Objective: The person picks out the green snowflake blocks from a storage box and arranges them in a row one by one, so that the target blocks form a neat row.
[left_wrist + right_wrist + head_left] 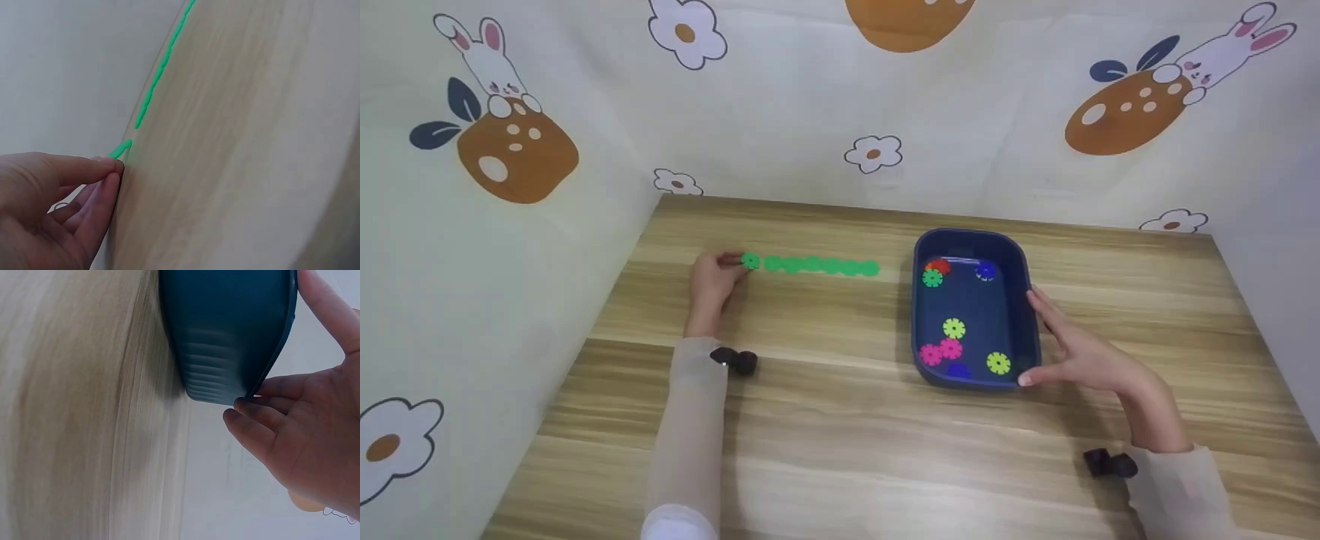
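Note:
My left hand (pixel 712 285) pinches a green notched plastic disc (pixel 751 261) between thumb and fingers. Just right of it, a row of linked green discs (pixel 821 265) lies on the table; in the left wrist view a small gap separates the held disc (pixel 120 149) from the row (pixel 160 67). A dark blue tub (pixel 971 307) stands to the right. My right hand (pixel 1091 356) holds the tub by its right side, thumb at the near corner and fingers farther back along the wall. The right wrist view shows fingertips against the tub's outside (pixel 225 337).
Inside the tub lie loose discs: yellow-green (pixel 998 364), pink (pixel 931 355), blue (pixel 985 271), red (pixel 939 266) and green (pixel 932 278). The wooden table (pixel 825 435) meets a printed cloth wall (pixel 780 112) at the back and sides.

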Demonstrator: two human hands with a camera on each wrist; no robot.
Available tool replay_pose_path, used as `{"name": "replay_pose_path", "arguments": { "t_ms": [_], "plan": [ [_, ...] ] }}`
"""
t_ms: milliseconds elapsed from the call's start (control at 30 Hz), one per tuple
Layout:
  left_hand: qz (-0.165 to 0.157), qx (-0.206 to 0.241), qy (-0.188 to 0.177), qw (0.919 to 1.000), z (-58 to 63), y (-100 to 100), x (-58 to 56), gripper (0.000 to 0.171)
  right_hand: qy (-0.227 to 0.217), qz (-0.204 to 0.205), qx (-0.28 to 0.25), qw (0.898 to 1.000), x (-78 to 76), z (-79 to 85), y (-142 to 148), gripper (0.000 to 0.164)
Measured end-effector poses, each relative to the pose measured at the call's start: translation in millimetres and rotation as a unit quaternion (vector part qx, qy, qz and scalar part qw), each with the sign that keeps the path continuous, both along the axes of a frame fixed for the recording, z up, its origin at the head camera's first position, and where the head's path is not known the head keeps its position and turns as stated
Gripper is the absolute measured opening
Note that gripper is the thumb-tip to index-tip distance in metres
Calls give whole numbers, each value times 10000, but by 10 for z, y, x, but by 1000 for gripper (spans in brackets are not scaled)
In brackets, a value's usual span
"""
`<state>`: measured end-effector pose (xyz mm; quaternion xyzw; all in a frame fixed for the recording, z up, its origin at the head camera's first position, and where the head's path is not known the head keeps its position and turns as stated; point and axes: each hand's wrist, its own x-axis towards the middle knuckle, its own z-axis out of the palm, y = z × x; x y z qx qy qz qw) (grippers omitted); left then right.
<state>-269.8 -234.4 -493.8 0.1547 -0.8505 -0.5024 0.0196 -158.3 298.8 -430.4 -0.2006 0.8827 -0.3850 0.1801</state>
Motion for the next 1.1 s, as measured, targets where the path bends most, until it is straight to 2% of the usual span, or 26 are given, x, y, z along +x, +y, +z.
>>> {"name": "replay_pose_path", "arguments": {
  "t_ms": [367, 567, 767, 1100],
  "plan": [
    [-68, -325, -170, 9993, 50, 43, -13, 31, -27, -44, -6, 10000, -1, -8, 0, 123],
    [-89, -265, -205, 9994, 50, 42, 3, 34, 13, -64, 65, 10000, -5, 0, -6, 123],
    [-88, -245, -61, 9996, 57, 45, 19, 33, -5, -60, 38, 10000, -13, 13, 3, 124],
    [44, -200, 102, 9997, 146, 98, 42, 34, 43, -74, -51, 10000, -18, -10, 5, 123]
  ]
}}
